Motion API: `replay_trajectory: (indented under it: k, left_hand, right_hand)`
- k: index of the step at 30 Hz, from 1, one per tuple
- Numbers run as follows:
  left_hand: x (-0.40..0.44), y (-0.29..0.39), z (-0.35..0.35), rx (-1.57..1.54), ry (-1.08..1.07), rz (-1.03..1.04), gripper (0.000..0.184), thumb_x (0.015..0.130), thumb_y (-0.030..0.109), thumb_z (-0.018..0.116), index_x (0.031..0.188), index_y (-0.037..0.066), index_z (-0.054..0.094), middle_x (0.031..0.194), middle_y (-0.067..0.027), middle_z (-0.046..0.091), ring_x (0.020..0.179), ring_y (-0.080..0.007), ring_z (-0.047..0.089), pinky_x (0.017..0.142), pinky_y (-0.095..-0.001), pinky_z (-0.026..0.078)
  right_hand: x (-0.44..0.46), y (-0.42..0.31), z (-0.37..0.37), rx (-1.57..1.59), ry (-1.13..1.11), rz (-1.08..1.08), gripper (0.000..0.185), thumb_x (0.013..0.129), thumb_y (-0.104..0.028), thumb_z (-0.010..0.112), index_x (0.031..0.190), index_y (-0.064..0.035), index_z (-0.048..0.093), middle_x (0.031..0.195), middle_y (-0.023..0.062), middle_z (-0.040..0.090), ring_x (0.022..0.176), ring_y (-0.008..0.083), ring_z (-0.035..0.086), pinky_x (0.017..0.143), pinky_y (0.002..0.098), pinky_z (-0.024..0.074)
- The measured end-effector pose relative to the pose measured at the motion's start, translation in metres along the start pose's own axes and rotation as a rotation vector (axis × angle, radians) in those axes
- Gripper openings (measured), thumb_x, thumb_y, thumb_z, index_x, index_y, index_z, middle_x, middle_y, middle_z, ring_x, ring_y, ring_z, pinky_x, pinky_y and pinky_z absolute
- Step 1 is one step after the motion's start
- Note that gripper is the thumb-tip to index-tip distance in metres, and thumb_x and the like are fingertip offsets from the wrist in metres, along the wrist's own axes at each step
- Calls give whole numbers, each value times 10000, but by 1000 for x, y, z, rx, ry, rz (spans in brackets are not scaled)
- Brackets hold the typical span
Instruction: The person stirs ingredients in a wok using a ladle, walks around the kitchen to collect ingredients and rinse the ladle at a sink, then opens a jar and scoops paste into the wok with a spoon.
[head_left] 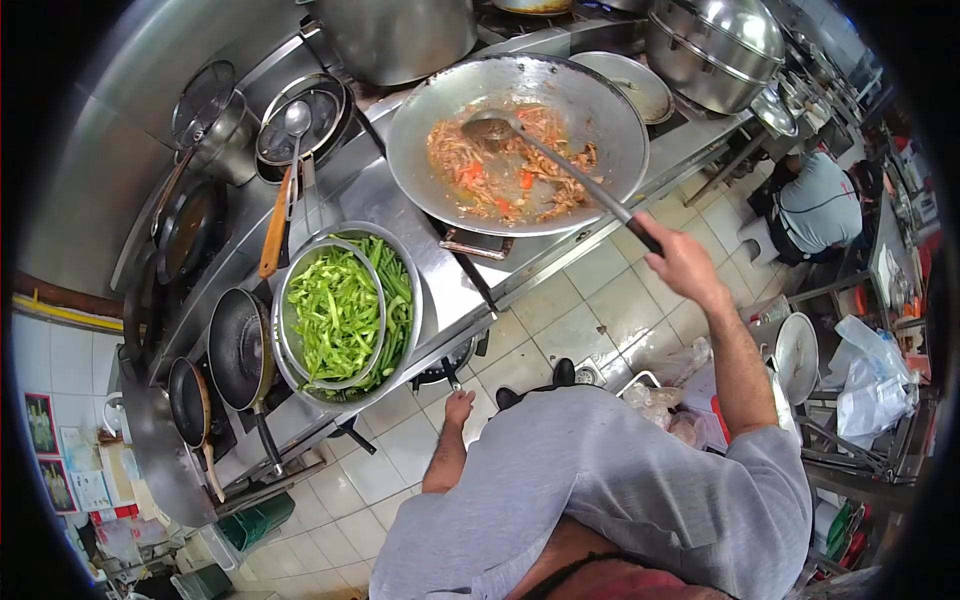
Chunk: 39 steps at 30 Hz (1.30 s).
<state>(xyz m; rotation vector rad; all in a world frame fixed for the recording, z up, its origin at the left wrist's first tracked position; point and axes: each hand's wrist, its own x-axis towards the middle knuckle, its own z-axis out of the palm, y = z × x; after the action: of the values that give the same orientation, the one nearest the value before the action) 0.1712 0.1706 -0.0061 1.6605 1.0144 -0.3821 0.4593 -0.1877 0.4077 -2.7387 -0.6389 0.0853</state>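
Observation:
My right hand [685,262] is wrapped around the dark handle end of a long metal ladle [575,163]. The ladle's bowl rests in a large wok [425,185], among shredded meat [460,165] and orange-red pieces in a little liquid. Below the front edge of the stove, my left hand [459,408] has its fingers curled closed beside a small metal part. Whether it grips that part, I cannot make out. To the left of the wok, a metal bowl [416,325] holds sliced green vegetables [330,310], some of them in a smaller inner bowl.
Frying pans [238,345] stand at the left, handles jutting over the counter edge. A wooden-handled spoon [278,225] lies behind the vegetables. A big pot [395,40] and a domed steamer [715,50] stand at the back. Another person [815,205] is at the far right, beyond the tiled floor.

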Motion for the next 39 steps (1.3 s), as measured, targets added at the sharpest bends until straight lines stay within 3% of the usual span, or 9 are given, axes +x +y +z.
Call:
replay_trajectory:
  k: [2,4,10,13,15,18,20,29,39]
  left_hand:
    - [-1,20,3,-102,33,9,366,780,303,642,924,-31,605,709,-86,607,610,-162,581,557,-304,479]
    - [-5,27,4,-144,53,104,460,777,306,643,1066,-45,570,770,-95,619,683,-157,593,581,-314,484]
    - [-27,-17,0,4,-2,2,363,785,315,616,893,-32,613,697,-110,621,588,-174,592,589,-303,481]
    - [-36,-45,-11,273,-108,-52,352,801,337,572,737,-7,602,617,-120,607,518,-197,583,572,-323,485]
    - [-25,-72,-14,618,-189,430,374,813,349,539,654,13,575,569,-117,590,488,-212,577,531,-353,481]
    - [-34,-47,-10,394,-151,211,356,817,330,553,659,11,574,566,-112,579,480,-206,571,502,-357,473]
    - [-35,-31,-6,91,-83,-29,328,801,304,604,656,14,558,586,-95,565,495,-181,562,494,-328,464]
    - [5,27,19,5,-24,-7,327,786,311,629,634,39,531,664,-71,578,572,-159,570,548,-318,461]
    - [15,49,38,89,-58,85,364,771,336,642,914,1,625,716,-78,629,635,-158,594,621,-310,476]
  right_hand:
    - [16,15,-1,182,48,-22,601,742,-106,586,1316,-148,412,847,174,619,761,302,607,706,414,470]
    - [26,24,-7,369,41,45,626,751,-59,565,1344,-76,366,742,108,578,552,189,565,515,315,461]
    - [83,-17,19,585,-48,169,569,755,-50,564,1299,-15,400,889,157,639,565,206,597,488,325,497]
    - [70,-22,38,-35,65,-196,628,737,12,510,1327,-179,407,959,150,600,684,280,620,570,370,507]
    - [39,-17,12,-178,40,-204,644,730,9,511,1315,-246,422,896,143,582,672,292,602,578,383,499]
    - [-3,-2,-42,-399,-34,-146,652,735,-4,498,1279,-361,451,781,115,522,650,311,572,610,409,485]
    - [-26,11,-78,-434,-47,-96,635,715,-5,531,1267,-314,476,785,110,528,671,316,568,624,408,477]
    - [-109,-19,-225,-295,-34,73,570,563,24,621,1112,-132,618,673,134,483,656,332,509,589,420,380]
    - [35,26,-44,-316,4,-95,538,768,-34,507,1271,-222,472,796,158,604,772,328,598,663,433,472]
